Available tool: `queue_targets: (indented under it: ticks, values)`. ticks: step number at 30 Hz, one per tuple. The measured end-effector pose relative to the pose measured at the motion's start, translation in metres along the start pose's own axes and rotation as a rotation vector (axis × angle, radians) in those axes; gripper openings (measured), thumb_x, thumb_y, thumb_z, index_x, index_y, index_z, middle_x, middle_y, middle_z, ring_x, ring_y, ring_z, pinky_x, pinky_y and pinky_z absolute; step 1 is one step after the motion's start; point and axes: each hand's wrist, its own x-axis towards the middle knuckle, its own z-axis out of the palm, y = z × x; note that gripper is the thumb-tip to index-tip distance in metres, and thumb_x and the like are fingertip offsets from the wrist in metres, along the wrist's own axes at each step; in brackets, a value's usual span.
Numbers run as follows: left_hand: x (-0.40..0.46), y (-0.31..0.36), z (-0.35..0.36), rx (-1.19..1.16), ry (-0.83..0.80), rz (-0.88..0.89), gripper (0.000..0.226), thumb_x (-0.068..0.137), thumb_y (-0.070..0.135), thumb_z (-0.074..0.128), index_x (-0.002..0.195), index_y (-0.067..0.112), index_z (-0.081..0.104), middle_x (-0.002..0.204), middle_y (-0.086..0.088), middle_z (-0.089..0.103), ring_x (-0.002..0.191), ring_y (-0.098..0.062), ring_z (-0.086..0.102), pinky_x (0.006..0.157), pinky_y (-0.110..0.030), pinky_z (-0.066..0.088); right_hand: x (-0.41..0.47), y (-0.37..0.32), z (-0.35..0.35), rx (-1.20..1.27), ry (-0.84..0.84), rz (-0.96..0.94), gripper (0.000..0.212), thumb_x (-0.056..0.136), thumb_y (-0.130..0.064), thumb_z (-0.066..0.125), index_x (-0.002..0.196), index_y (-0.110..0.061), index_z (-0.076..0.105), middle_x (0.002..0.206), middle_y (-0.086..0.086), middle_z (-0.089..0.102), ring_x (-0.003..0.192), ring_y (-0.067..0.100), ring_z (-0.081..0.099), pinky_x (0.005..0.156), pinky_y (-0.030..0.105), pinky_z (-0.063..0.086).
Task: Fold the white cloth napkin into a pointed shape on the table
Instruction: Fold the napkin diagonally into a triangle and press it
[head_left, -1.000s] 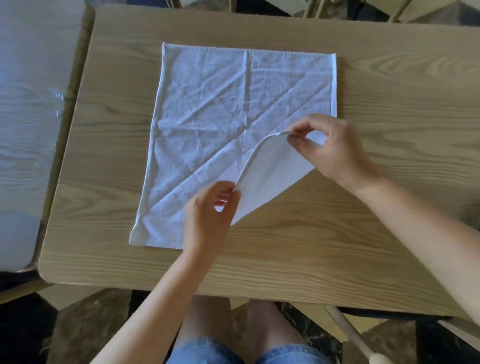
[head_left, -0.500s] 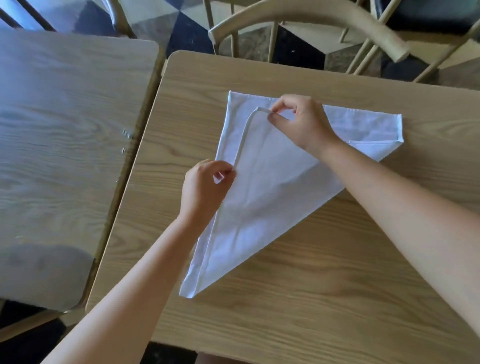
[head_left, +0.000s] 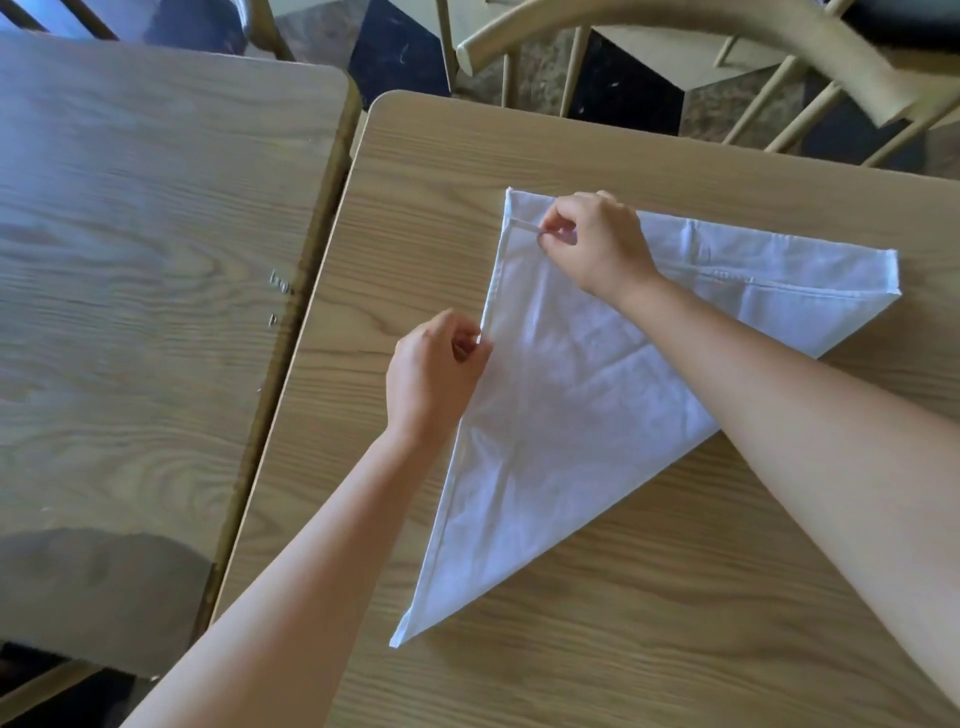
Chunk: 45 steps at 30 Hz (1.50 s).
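Note:
The white cloth napkin (head_left: 571, 415) lies on the wooden table (head_left: 649, 623), folded across its diagonal into a triangle. One point sits near the front edge, another at the far right. My right hand (head_left: 597, 244) pinches the folded-over corner close to the napkin's far left corner. My left hand (head_left: 436, 374) pinches the hemmed left edge about halfway down. The two layers nearly line up along that left edge.
A second wooden table (head_left: 145, 312) stands close on the left, with a narrow gap between the two. A wooden chair (head_left: 701, 31) with a curved back stands beyond the far edge. Bare tabletop runs along the front and right of the napkin.
My right hand has carried the near right corner across to the far left corner, turning the flat square into a triangle. My left hand slid up the left edge. The view tilted up.

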Motion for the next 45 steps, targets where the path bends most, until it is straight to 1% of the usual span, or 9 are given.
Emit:
queue_targets:
  ticks: [6, 10, 12, 14, 19, 26, 30, 36, 45]
  values:
    - [0.002, 0.004, -0.001, 0.07, -0.048, -0.007, 0.016, 0.076, 0.015, 0.066, 0.09, 0.013, 0.057, 0.072, 0.007, 0.054, 0.08, -0.021, 0.055, 0.068, -0.035, 0.046, 0.003, 0.003, 0.012, -0.063, 0.069, -0.008, 0.009, 0.08, -0.017, 0.061, 0.085, -0.013, 0.067, 0.094, 0.007, 0.064, 0.098, 0.028, 0.051, 0.084, 0.036, 0.035]
    - [0.014, 0.013, 0.009, 0.275, 0.087, 0.315, 0.038, 0.084, 0.013, 0.053, 0.122, 0.009, 0.054, 0.123, -0.008, 0.059, 0.118, -0.028, 0.05, 0.091, -0.037, 0.04, -0.007, 0.005, 0.012, -0.086, 0.147, -0.02, 0.035, 0.084, -0.022, 0.058, 0.118, -0.014, 0.06, 0.119, 0.008, 0.059, 0.115, 0.027, 0.049, 0.096, 0.039, 0.032]
    - [0.028, 0.024, 0.021, 0.356, 0.013, 0.444, 0.052, 0.091, 0.014, 0.04, 0.142, 0.01, 0.033, 0.151, -0.006, 0.034, 0.141, -0.021, 0.025, 0.11, -0.039, 0.022, -0.027, 0.004, 0.014, -0.074, 0.252, 0.0, 0.044, 0.088, -0.013, 0.048, 0.132, -0.011, 0.048, 0.137, 0.01, 0.05, 0.13, 0.026, 0.04, 0.106, 0.043, 0.026]
    - [0.039, 0.03, 0.039, 0.471, -0.116, 0.496, 0.056, 0.096, 0.019, 0.032, 0.148, 0.014, 0.013, 0.158, -0.002, 0.01, 0.145, -0.016, 0.004, 0.115, -0.042, 0.005, -0.052, 0.007, 0.019, -0.12, 0.25, 0.052, 0.051, 0.09, -0.008, 0.04, 0.14, -0.01, 0.037, 0.149, 0.009, 0.036, 0.14, 0.023, 0.026, 0.112, 0.046, 0.016]
    - [0.046, 0.016, 0.065, 0.545, -0.201, 0.47, 0.059, 0.095, 0.043, 0.028, 0.149, 0.022, 0.013, 0.158, 0.001, 0.007, 0.144, -0.012, 0.006, 0.116, -0.043, 0.001, -0.093, 0.039, 0.027, -0.312, 0.031, 0.147, 0.059, 0.095, -0.034, 0.035, 0.147, -0.01, 0.017, 0.157, 0.007, 0.015, 0.144, 0.019, 0.01, 0.115, 0.046, 0.005]
    - [0.047, 0.015, 0.066, 0.605, -0.191, 0.476, 0.065, 0.091, 0.053, 0.018, 0.149, 0.025, 0.007, 0.159, 0.002, 0.003, 0.144, -0.011, 0.0, 0.116, -0.044, 0.0, -0.142, 0.158, -0.048, -0.412, 0.088, 0.446, 0.073, 0.087, -0.047, 0.017, 0.147, -0.007, 0.008, 0.157, 0.011, 0.007, 0.144, 0.024, 0.007, 0.116, 0.049, 0.003]
    - [0.047, 0.019, 0.064, 0.641, -0.205, 0.452, 0.064, 0.093, 0.051, 0.018, 0.149, 0.023, 0.006, 0.159, 0.002, 0.001, 0.144, -0.01, -0.003, 0.115, -0.046, -0.007, -0.14, 0.162, -0.057, -0.444, 0.04, 0.535, 0.068, 0.093, -0.047, 0.016, 0.148, -0.009, 0.001, 0.158, 0.005, -0.002, 0.145, 0.018, -0.003, 0.115, 0.053, -0.006]
    - [-0.005, 0.051, 0.081, 0.535, -0.077, 0.409, 0.06, 0.094, 0.04, 0.018, 0.149, 0.019, 0.009, 0.158, 0.0, 0.007, 0.144, -0.012, 0.003, 0.112, -0.049, -0.011, -0.151, 0.069, -0.008, -0.346, 0.032, 0.163, 0.057, 0.096, -0.04, 0.017, 0.148, -0.022, 0.007, 0.158, 0.002, 0.004, 0.144, 0.018, 0.002, 0.114, 0.048, -0.001]
    - [-0.091, 0.026, 0.084, 0.506, -0.163, 0.356, 0.054, 0.093, 0.039, 0.032, 0.145, 0.025, 0.031, 0.154, -0.005, 0.024, 0.143, -0.019, 0.018, 0.114, -0.049, 0.014, -0.161, 0.057, 0.015, -0.376, -0.032, 0.138, 0.061, 0.093, -0.047, 0.029, 0.148, -0.026, 0.013, 0.158, 0.005, 0.011, 0.145, 0.023, 0.006, 0.112, 0.059, 0.003]
